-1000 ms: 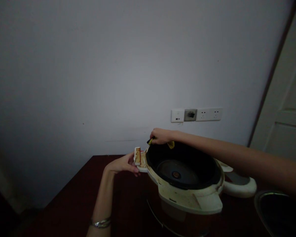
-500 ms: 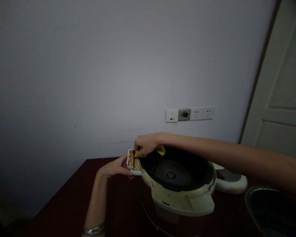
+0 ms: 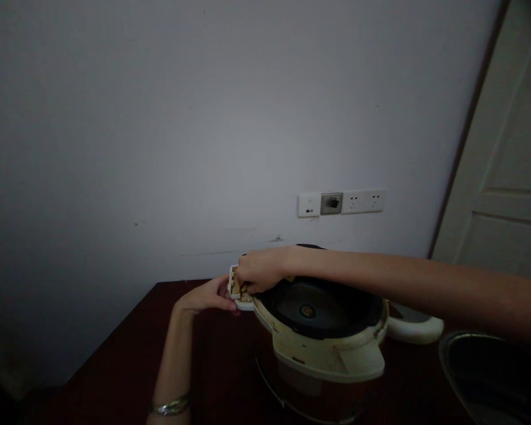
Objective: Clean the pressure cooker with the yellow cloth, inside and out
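A rice cooker (image 3: pixel 323 360) stands on the dark red table, its top uncovered and its dark inside showing a round heating plate (image 3: pixel 287 310) with a small centre disc. The pale rim is stained. My left hand (image 3: pixel 210 295) grips the white hinge block (image 3: pixel 243 305) jutting from the cooker's left side, thumb in front and fingers behind. Reaching across the cooker, my right hand (image 3: pixel 263 270) has its fingers pressed down into that block's recess. They are closed on a yellow cloth (image 3: pixel 244 288), mostly hidden under the hand.
A dark round pot (image 3: pixel 491 378) with a shiny rim is at the lower right. The cooker's white-and-grey handle (image 3: pixel 418 327) points right. Behind the table (image 3: pixel 128 348) rises a pale wall with a row of sockets (image 3: pixel 340 202). A panelled door (image 3: pixel 508 177) is at right.
My right hand has shifted slightly down onto the hinge block, covering more of the yellow cloth. My left hand keeps its hold. The view has moved slightly.
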Action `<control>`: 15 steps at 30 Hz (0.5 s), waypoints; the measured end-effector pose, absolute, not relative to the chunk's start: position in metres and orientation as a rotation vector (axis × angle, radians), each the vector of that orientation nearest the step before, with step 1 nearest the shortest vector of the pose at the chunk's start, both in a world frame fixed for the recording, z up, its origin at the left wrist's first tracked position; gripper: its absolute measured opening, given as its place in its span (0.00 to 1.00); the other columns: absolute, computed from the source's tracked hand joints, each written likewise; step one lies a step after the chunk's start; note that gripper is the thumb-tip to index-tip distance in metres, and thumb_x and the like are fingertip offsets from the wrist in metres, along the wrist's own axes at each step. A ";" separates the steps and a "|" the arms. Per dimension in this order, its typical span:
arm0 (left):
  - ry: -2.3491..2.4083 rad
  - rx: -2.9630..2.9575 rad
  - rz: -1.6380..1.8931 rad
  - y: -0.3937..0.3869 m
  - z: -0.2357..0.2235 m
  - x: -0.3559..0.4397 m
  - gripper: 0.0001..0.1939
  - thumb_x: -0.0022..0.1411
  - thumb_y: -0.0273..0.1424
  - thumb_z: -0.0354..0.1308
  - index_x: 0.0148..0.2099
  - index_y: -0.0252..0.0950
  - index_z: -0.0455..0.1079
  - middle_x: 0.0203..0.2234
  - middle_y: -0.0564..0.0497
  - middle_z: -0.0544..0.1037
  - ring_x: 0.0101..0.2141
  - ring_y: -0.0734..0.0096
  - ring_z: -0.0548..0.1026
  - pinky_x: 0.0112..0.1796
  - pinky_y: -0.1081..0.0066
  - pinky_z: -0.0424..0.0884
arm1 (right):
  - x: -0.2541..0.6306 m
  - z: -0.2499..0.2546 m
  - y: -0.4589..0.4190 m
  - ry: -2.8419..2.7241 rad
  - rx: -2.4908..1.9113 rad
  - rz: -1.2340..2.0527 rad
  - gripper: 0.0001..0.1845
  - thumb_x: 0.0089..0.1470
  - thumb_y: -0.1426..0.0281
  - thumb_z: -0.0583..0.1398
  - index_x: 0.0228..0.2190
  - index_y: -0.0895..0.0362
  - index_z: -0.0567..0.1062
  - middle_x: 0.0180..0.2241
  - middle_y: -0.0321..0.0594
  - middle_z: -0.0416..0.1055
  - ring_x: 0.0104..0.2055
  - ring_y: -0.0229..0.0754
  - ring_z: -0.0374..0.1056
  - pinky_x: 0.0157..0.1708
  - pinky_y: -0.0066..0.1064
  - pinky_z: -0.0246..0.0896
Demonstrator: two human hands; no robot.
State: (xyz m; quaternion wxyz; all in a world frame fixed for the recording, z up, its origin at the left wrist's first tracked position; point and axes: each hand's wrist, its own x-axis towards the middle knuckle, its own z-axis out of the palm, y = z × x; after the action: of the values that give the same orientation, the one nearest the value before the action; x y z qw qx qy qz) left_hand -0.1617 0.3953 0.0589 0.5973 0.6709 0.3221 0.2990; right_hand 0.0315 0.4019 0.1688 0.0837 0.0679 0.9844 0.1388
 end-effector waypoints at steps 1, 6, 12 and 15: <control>0.745 1.557 0.691 0.396 0.058 -0.163 0.29 0.41 0.27 0.70 0.46 0.33 0.63 0.34 0.50 0.75 0.29 0.72 0.75 0.33 0.71 0.72 | 0.031 0.171 0.404 2.934 0.178 0.342 0.15 0.51 0.73 0.56 0.39 0.65 0.77 0.35 0.49 0.76 0.31 0.40 0.68 0.29 0.28 0.56; 0.720 1.567 0.697 0.396 0.056 -0.168 0.35 0.42 0.31 0.70 0.52 0.33 0.60 0.35 0.47 0.75 0.31 0.70 0.76 0.35 0.68 0.72 | 0.028 0.178 0.410 2.964 0.328 0.256 0.16 0.51 0.71 0.57 0.41 0.65 0.77 0.33 0.49 0.76 0.30 0.39 0.67 0.28 0.28 0.54; 0.702 1.608 0.711 0.398 0.057 -0.169 0.37 0.43 0.36 0.70 0.54 0.31 0.60 0.34 0.46 0.75 0.31 0.68 0.76 0.34 0.68 0.71 | 0.028 0.171 0.395 2.923 0.340 0.416 0.14 0.51 0.74 0.56 0.38 0.67 0.77 0.35 0.53 0.75 0.30 0.40 0.67 0.27 0.29 0.52; 0.706 1.612 0.736 0.395 0.061 -0.165 0.35 0.43 0.36 0.70 0.52 0.32 0.62 0.33 0.47 0.75 0.30 0.70 0.75 0.33 0.70 0.71 | 0.030 0.173 0.388 2.895 0.259 0.406 0.14 0.52 0.75 0.56 0.39 0.66 0.77 0.35 0.51 0.75 0.31 0.40 0.67 0.29 0.29 0.54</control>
State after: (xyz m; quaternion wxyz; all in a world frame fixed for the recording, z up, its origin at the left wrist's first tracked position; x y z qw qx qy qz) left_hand -0.1653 0.3953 0.0606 0.5786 0.6893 0.3018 0.3148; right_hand 0.0300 0.3881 0.1729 0.1035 0.0876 0.9812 0.1376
